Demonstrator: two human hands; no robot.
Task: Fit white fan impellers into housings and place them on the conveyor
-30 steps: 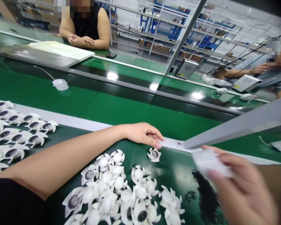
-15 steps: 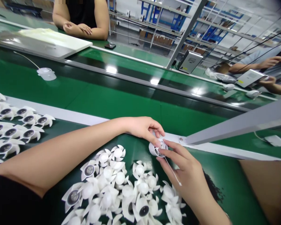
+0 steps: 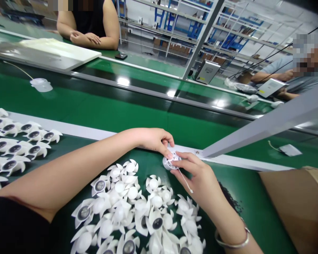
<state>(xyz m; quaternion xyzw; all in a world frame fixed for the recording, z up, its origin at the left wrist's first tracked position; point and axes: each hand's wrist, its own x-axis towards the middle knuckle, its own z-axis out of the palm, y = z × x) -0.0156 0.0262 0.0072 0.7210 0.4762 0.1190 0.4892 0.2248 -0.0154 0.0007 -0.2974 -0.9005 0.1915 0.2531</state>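
White round plastic part: sits between both hands' fingers
Left hand: fingers pinched on its top
Right hand: fingers clamped on its side

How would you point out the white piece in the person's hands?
On the green conveyor belt, find the heap of white petal-shaped pieces. Above it, the left hand and right hand pinch one round piece; unlike the heap's pieces, it trails a thin white cord.

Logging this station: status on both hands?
Left hand and right hand both pinching white plastic piece. Thin cord trailing from it. Loose pile of similar pieces just below.
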